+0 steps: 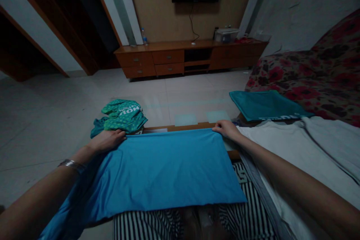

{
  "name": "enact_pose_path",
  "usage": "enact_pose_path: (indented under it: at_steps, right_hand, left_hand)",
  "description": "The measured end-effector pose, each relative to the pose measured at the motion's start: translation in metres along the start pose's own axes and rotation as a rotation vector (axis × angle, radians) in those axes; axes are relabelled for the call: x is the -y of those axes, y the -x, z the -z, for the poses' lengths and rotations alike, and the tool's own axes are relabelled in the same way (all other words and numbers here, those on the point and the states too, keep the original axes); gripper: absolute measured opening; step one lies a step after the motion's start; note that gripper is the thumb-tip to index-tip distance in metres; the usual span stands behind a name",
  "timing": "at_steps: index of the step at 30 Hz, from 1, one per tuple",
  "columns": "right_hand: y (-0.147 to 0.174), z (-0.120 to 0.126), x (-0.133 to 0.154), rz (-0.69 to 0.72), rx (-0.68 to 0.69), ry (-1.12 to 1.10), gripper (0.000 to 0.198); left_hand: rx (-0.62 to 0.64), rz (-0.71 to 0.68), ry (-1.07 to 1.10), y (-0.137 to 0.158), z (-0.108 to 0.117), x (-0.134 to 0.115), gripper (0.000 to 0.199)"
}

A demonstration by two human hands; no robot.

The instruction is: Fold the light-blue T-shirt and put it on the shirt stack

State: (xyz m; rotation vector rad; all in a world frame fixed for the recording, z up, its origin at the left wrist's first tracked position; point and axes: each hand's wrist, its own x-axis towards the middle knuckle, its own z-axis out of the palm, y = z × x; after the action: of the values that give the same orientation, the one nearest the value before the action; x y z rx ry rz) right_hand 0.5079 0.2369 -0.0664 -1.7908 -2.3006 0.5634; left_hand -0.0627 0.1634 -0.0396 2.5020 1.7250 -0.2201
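A blue cloth garment [168, 168] is stretched between my hands, lying over the table edge and my lap. My left hand [111, 139] grips its far edge on the left, fingers closed on the fabric. At the far right corner, my right hand [225, 127] pinches the same edge. The garment's left part hangs in loose folds under my left forearm. Just beyond my left hand sits a crumpled green garment [123, 115] with white lettering. White clothing [298, 150] lies beside my right forearm, with a folded teal garment [267, 105] past it.
A glass-topped table with a wooden edge [180, 126] lies under the cloth. Farther off stands a low wooden cabinet [168, 58] with a bottle [144, 37] and a plastic box [226, 35]. A flower-patterned sofa [303, 67] is at the right. Striped fabric [140, 227] covers my legs.
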Motion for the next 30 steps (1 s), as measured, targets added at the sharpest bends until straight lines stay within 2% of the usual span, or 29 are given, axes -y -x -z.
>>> enact_pose_path:
  at_steps: [3,6,8,10,12,14,17,20,24,30]
  right_hand:
    - [-0.005,0.004,0.007,-0.054,-0.016,0.093,0.026]
    - [0.003,0.013,0.013,-0.087,-0.070,0.169,0.029]
    - [0.022,0.020,0.017,-0.058,-0.140,0.191,0.031]
    - [0.053,0.022,0.025,0.020,-0.208,0.174,0.033]
    - [0.091,0.013,0.038,0.137,-0.249,0.107,0.037]
    - [0.126,-0.010,0.056,0.239,-0.276,0.027,0.043]
    - [0.158,-0.052,0.082,0.265,-0.311,0.021,0.042]
    - [0.169,-0.079,0.091,0.227,-0.297,0.099,0.044]
    - [0.177,-0.084,0.076,0.183,-0.292,0.168,0.049]
    - [0.193,-0.081,0.058,0.175,-0.290,0.208,0.050]
  left_hand:
    - [0.011,0.010,-0.029,-0.004,-0.001,0.003,0.038]
    - [-0.040,-0.018,-0.079,0.006,0.005,-0.011,0.039]
    - [-0.180,0.020,-0.117,0.025,0.011,-0.032,0.040]
    - [-0.372,0.163,-0.133,0.052,0.014,-0.061,0.042]
    - [-0.545,0.349,-0.096,0.082,0.011,-0.095,0.045]
    - [-0.621,0.460,-0.033,0.110,0.002,-0.127,0.047]
    - [-0.535,0.519,-0.013,0.137,-0.020,-0.161,0.047]
    - [-0.358,0.559,-0.058,0.149,-0.038,-0.171,0.049]
    - [-0.226,0.505,-0.084,0.166,-0.046,-0.163,0.057]
    - [-0.183,0.388,-0.071,0.189,-0.050,-0.148,0.058]
